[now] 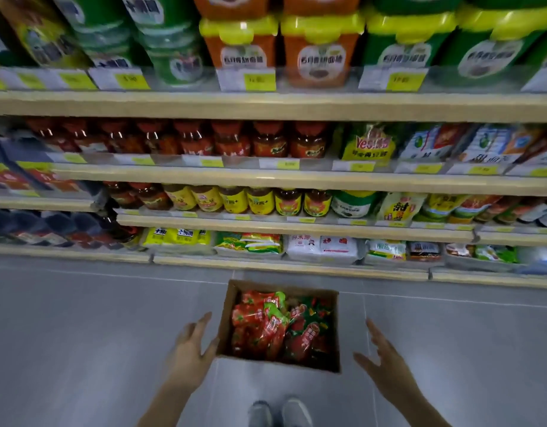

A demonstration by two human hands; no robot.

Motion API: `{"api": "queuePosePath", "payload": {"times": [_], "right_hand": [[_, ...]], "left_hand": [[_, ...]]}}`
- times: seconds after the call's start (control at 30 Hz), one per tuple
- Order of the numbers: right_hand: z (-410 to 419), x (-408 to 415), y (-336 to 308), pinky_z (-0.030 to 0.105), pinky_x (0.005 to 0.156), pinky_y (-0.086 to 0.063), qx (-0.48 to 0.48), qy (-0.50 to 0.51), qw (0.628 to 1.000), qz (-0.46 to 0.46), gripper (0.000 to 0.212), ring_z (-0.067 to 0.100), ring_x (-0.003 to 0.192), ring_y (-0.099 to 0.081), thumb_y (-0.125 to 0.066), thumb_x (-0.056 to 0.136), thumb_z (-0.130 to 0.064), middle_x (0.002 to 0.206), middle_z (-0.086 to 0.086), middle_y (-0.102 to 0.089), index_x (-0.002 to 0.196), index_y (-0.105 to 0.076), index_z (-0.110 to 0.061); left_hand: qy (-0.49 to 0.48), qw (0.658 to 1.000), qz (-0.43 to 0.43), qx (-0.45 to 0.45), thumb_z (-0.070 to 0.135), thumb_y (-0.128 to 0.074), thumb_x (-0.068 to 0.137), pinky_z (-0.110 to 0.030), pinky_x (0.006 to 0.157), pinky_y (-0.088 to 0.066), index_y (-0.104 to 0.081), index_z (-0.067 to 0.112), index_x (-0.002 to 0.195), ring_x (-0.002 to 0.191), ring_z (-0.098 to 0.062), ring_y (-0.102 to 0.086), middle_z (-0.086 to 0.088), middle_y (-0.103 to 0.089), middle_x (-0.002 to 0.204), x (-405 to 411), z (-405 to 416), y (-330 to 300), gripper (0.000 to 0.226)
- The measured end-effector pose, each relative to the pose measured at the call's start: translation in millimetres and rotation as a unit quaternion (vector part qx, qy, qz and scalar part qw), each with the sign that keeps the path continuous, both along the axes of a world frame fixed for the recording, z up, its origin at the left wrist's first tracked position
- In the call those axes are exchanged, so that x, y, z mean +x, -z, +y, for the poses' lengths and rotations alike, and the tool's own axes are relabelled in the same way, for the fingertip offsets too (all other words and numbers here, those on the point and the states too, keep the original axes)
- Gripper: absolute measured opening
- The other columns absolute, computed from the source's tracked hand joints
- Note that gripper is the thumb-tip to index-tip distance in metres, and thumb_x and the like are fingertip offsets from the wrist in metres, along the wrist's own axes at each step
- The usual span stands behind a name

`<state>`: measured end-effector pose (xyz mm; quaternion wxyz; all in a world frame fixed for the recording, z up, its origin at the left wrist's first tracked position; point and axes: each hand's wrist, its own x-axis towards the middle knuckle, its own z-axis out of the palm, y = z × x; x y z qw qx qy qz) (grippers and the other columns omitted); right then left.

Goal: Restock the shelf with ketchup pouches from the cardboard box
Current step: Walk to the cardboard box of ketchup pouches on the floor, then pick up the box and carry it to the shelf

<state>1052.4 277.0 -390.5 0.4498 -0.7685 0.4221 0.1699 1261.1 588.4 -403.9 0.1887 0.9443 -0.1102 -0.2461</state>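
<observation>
An open cardboard box sits on the grey floor in front of the shelves. It is filled with a loose heap of ketchup pouches, red and green, lying at mixed angles. The left hand hangs at the box's left wall, fingers spread wide and straight, holding nothing; whether the thumb touches the cardboard cannot be told. The right hand is just beside the box's right side, apart from it, fingers likewise spread wide and empty. Two shoes show below the box. The shelves carry rows of red-lidded jars, yellow-labelled jars, and on the lowest level flat bags. Tubs with yellow lids stand on top.
</observation>
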Motion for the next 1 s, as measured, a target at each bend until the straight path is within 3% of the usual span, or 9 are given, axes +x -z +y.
{"api": "queuePosePath", "payload": {"times": [0.27,0.4,0.5,0.57,0.63,0.7,0.77,0.9,1.0], "right_hand": [[7.7,40.7,231.3,0.042,0.088,-0.049,-0.080,0.019,0.996,0.031,0.081,0.032,0.121,-0.050,-0.056,0.084,-0.046,0.148,0.008,-0.032,0.141,0.002,-0.045],[15.7,38.3,309.9,0.048,0.086,-0.050,-0.112,0.018,0.993,0.042,0.081,0.036,0.118,-0.051,-0.053,0.086,-0.047,0.147,0.008,-0.036,0.135,0.011,-0.051],[28.5,35.9,337.4,0.048,0.078,-0.052,-0.137,0.009,0.990,0.022,0.079,0.036,0.108,-0.059,-0.048,0.090,-0.041,0.142,0.006,-0.044,0.134,0.016,-0.053],[35.1,36.3,347.7,0.046,0.075,-0.053,-0.156,0.013,0.988,0.020,0.076,0.035,0.100,-0.063,-0.043,0.092,-0.038,0.135,0.009,-0.051,0.135,0.017,-0.053],[35.8,35.3,350.5,0.044,0.072,-0.052,-0.166,0.027,0.986,0.016,0.069,0.036,0.087,-0.064,-0.038,0.095,-0.030,0.117,0.016,-0.060,0.137,0.014,-0.051],[28.4,31.6,348.3,0.037,0.062,-0.046,-0.176,0.056,0.983,0.001,0.074,0.028,0.065,-0.056,-0.035,0.096,-0.019,0.092,0.019,-0.061,0.130,0.015,-0.062],[17.0,29.0,344.2,0.034,0.058,-0.039,-0.190,0.077,0.979,-0.006,0.081,0.022,0.055,-0.045,-0.035,0.096,-0.012,0.081,0.017,-0.058,0.122,0.016,-0.069],[-4.0,34.8,330.6,0.038,0.063,-0.045,-0.174,0.070,0.982,-0.010,0.082,0.024,0.063,-0.047,-0.036,0.095,-0.008,0.089,0.013,-0.055,0.121,0.009,-0.072],[-4.6,32.8,303.7,0.040,0.073,-0.048,-0.154,0.062,0.986,-0.012,0.069,0.029,0.077,-0.052,-0.034,0.095,-0.004,0.107,0.020,-0.059,0.137,-0.005,-0.049]], "left_hand": [[-0.006,1.000,0.002,0.012,0.047,-0.042,0.092,-0.042,0.098,-0.044,-0.016,0.043,0.144,0.126,-0.027,-0.044,-0.006,-0.034,0.145,54.9,8.0,247.1,0.059],[-0.030,0.999,0.009,0.016,0.046,-0.040,0.093,-0.045,0.091,-0.047,-0.009,0.045,0.144,0.117,-0.036,-0.052,-0.010,-0.038,0.145,56.6,12.6,327.0,0.059],[-0.029,0.999,-0.010,0.016,0.037,-0.035,0.097,-0.040,0.075,-0.048,0.001,0.043,0.144,0.094,-0.038,-0.062,-0.016,-0.063,0.112,53.6,14.1,348.9,0.060],[-0.034,0.999,-0.021,0.018,0.034,-0.030,0.098,-0.035,0.062,-0.043,0.006,0.042,0.142,0.075,-0.035,-0.063,-0.015,-0.063,0.079,53.6,14.3,352.2,0.057],[-0.038,0.999,-0.033,0.004,0.030,-0.029,0.099,-0.031,0.058,-0.037,0.004,0.038,0.143,0.065,-0.033,-0.060,-0.016,-0.061,0.069,54.5,16.0,353.6,0.056],[-0.037,0.998,-0.047,-0.016,0.025,-0.033,0.098,-0.031,0.058,-0.036,0.000,0.033,0.144,0.065,-0.036,-0.060,-0.021,-0.065,0.074,59.1,17.4,353.3,0.056],[-0.032,0.997,-0.065,-0.031,0.020,-0.036,0.098,-0.034,0.061,-0.040,-0.007,0.028,0.146,0.069,-0.039,-0.062,-0.022,-0.069,0.085,67.1,14.8,349.8,0.056],[-0.013,0.997,-0.058,-0.043,0.015,-0.038,0.098,-0.029,0.070,-0.041,-0.020,0.022,0.147,0.086,-0.039,-0.063,-0.019,-0.068,0.105,82.0,3.1,327.2,0.053],[0.014,0.999,-0.046,-0.021,0.013,-0.038,0.098,-0.037,0.077,-0.045,-0.020,0.023,0.147,0.095,-0.040,-0.061,-0.019,-0.066,0.111,85.9,-0.5,300.4,0.053]]}}
